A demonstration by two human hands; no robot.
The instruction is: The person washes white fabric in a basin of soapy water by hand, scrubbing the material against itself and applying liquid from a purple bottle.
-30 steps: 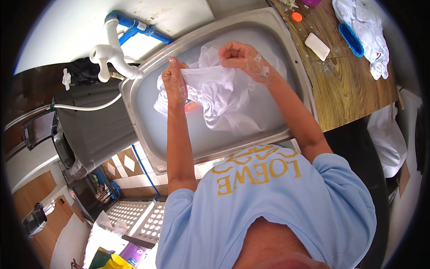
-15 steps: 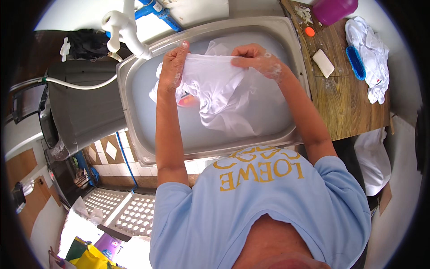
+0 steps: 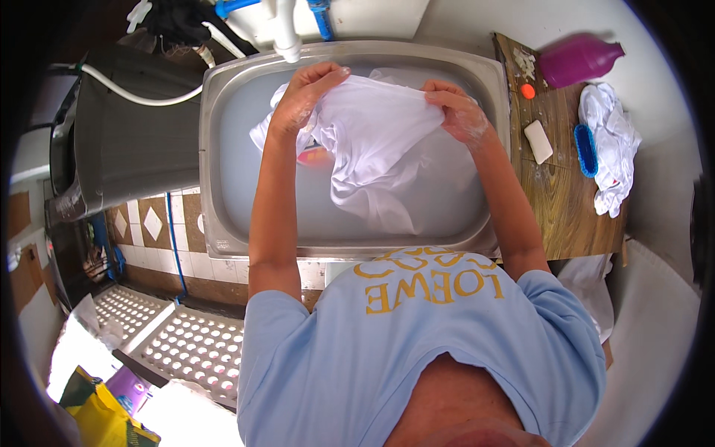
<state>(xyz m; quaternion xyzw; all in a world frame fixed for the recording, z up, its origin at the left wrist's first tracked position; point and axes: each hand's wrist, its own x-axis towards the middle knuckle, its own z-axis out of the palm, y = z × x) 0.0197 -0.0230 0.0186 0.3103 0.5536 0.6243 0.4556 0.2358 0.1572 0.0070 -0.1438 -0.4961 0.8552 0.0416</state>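
Note:
A wet white garment [image 3: 380, 123] is stretched between my two hands over a metal sink [image 3: 216, 238] of cloudy water. My left hand [image 3: 305, 97] pinches its upper left edge, and my right hand [image 3: 458, 112] grips the upper right corner. Suds cling to both wrists. The lower folds of the cloth hang into the water. A patch with red and orange print [image 3: 314, 156] shows below my left hand, partly under water. More white cloth floats behind the stretched part; whether it belongs to the same garment I cannot tell.
Above the sink's far edge hangs a white faucet [image 3: 286, 37]. On the wooden counter [image 3: 566, 194] at right lie a soap bar [image 3: 538, 142], a blue brush [image 3: 586, 150], an orange cap [image 3: 528, 91], a purple bottle [image 3: 581, 59] and a white garment [image 3: 612, 134]. A grey bin-like body [image 3: 141, 134] stands at left.
My hands have moved apart, the right one outward, drawing the garment's upper part wider. The whole view has shifted and turned slightly.

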